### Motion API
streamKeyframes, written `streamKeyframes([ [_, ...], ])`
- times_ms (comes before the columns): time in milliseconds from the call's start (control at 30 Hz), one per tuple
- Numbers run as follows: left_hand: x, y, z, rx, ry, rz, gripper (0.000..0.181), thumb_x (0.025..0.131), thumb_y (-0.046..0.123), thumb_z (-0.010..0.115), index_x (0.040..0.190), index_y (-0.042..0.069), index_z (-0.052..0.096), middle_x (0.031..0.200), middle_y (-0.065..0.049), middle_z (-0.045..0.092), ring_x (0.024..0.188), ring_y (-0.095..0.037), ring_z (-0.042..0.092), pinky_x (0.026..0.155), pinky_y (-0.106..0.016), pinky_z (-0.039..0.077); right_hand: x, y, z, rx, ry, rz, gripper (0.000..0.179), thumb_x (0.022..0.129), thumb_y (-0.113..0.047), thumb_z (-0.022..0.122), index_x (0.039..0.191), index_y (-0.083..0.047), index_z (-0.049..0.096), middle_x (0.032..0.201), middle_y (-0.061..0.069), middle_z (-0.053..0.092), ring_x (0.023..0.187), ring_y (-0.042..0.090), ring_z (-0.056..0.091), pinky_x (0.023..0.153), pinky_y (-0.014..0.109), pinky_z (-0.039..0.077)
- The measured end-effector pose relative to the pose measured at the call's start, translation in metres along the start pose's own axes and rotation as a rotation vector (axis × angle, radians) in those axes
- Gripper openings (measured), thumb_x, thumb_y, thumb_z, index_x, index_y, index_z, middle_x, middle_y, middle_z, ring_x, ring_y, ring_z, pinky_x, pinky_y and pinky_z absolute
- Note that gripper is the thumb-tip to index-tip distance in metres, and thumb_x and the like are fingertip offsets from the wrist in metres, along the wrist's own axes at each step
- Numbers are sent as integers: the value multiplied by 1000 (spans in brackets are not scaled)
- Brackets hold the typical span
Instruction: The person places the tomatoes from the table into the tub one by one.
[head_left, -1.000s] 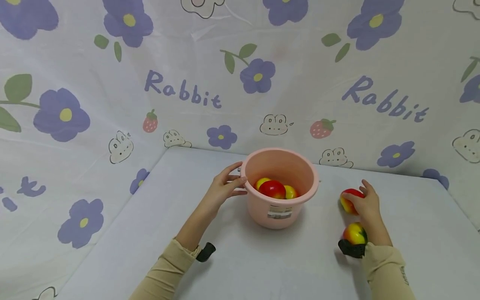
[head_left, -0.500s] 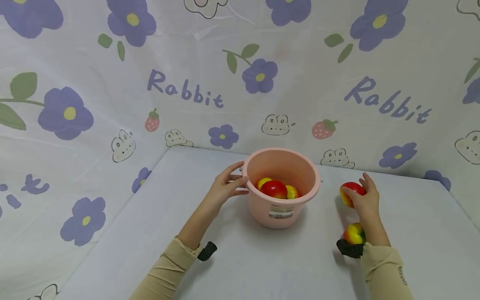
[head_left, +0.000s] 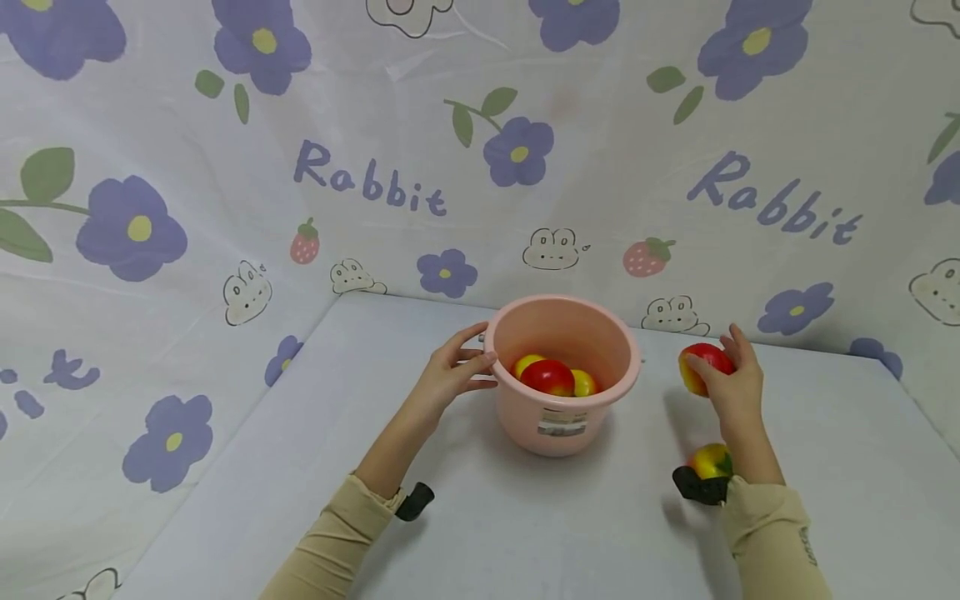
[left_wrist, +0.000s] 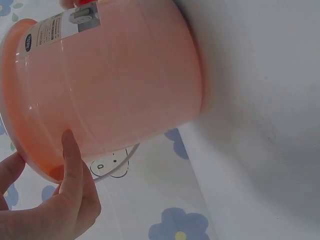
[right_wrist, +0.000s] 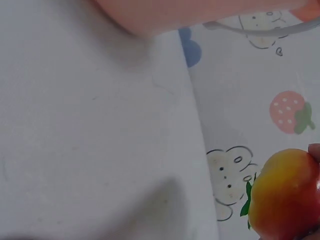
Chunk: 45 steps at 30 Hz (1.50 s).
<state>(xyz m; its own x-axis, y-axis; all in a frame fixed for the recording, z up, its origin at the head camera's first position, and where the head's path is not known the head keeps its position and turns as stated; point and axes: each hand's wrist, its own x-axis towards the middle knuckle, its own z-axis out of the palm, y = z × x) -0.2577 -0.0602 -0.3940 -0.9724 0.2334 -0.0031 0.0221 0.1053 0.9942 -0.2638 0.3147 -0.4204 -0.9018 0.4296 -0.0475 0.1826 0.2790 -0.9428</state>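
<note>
In the head view a pink plastic bucket [head_left: 566,425] stands upright on the table. My left hand [head_left: 442,375] pinches its left rim; the left wrist view shows the fingers [left_wrist: 72,170] along the outside of the wall [left_wrist: 125,85]. Inside the bucket lie a red fruit [head_left: 551,379] and two yellowish ones. To its right, my right hand [head_left: 738,396] holds a red-and-yellow fruit [head_left: 697,379] raised off the table. Green leaves show on this fruit [right_wrist: 285,195] in the right wrist view, where most of the hand is out of frame.
Another red-and-yellow fruit [head_left: 710,461] rests on the white table [head_left: 555,533] beside the right wrist, partly hidden by a black wrist strap [head_left: 701,486]. A patterned cloth [head_left: 585,192] hangs behind the table. The bucket's thin handle [left_wrist: 117,167] hangs at its back.
My right hand has lifted its fruit from the table, moving up and slightly away from the other fruit. The left hand keeps its hold on the bucket rim.
</note>
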Motion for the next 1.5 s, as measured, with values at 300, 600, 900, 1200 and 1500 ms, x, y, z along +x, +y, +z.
streamKeyframes([
  [300, -1, 0, 0, 9, -2, 8, 54, 96, 25, 62, 146, 25, 43, 128, -17, 59, 105, -26, 69, 92, -40, 58, -5, -28, 4, 14, 23, -61, 79, 97, -21, 59, 156, -38, 10, 165, -2, 19, 152, 28, 18, 117, 48, 34],
  [600, 0, 1, 1, 6, -4, 4, 54, 95, 26, 62, 146, 26, 44, 128, -16, 59, 106, -26, 69, 92, -37, 58, -16, -61, 8, 77, 11, -137, 77, 96, -22, 61, 155, -41, 14, 164, -7, 22, 152, 25, 19, 117, 46, 35],
  [900, -3, 3, 1, 1, -6, -1, 54, 96, 25, 62, 146, 25, 43, 129, -16, 59, 106, -25, 68, 93, -38, 58, -27, -89, 18, 117, -17, -227, 77, 95, -20, 62, 154, -40, 17, 162, -6, 26, 151, 24, 21, 116, 45, 36],
  [1200, -1, 2, 1, 11, -5, 4, 55, 96, 24, 62, 147, 24, 43, 129, -18, 59, 106, -27, 69, 93, -40, 57, -36, -111, 36, 136, -48, -340, 77, 94, -19, 64, 155, -36, 19, 161, -5, 29, 150, 24, 26, 115, 44, 39],
  [1500, 0, 1, 1, 7, -4, 5, 54, 96, 24, 62, 147, 24, 43, 129, -18, 60, 107, -27, 68, 93, -41, 57, -46, -133, 59, 144, -96, -408, 78, 92, -24, 67, 153, -39, 23, 159, -7, 33, 146, 23, 32, 113, 43, 42],
])
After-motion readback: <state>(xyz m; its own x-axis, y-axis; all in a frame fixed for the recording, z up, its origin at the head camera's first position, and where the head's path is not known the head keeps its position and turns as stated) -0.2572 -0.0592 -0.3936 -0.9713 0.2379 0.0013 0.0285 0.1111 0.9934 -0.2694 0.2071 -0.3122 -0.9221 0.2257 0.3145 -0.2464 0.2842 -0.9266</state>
